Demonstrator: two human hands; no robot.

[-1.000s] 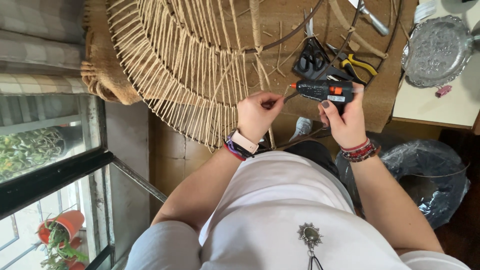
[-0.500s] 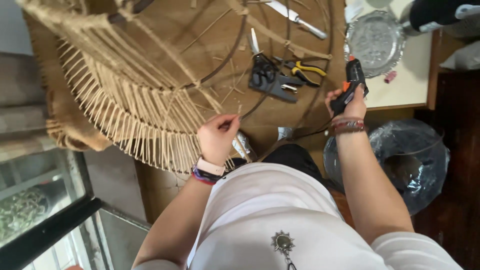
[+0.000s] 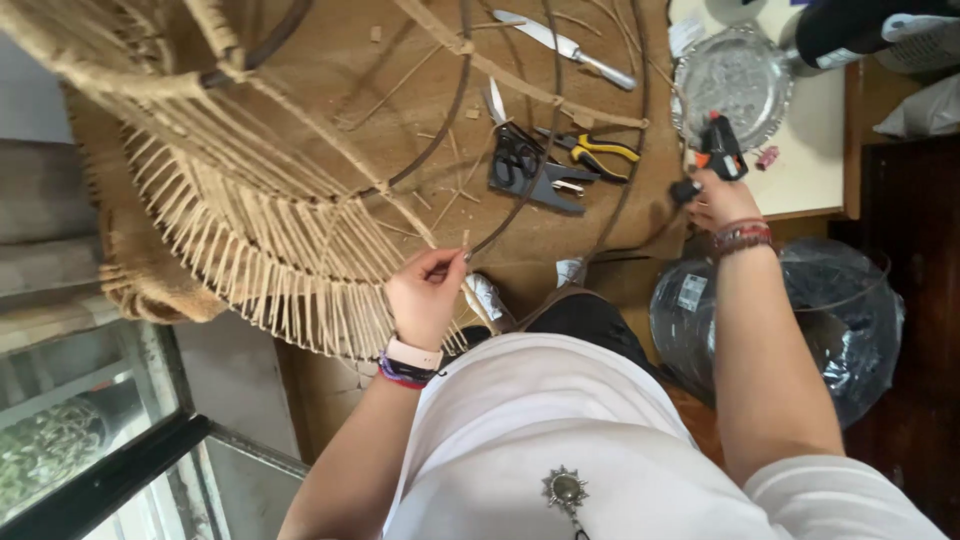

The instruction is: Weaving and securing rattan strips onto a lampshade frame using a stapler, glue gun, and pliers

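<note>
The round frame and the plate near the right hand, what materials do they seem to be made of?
The round frame looks like dark metal rod, matte and perhaps rusty, wrapped in tan natural fibre cord with a rough, twisted surface. The plate looks like embossed silvery metal, since it shines with a relief pattern. It could also be foil.

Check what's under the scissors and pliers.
The scissors and pliers lie on brown matting with cord scraps; a dark flat piece sits partly under the scissors. Frame wires cross above them. The floor below the matting is hidden.
</note>
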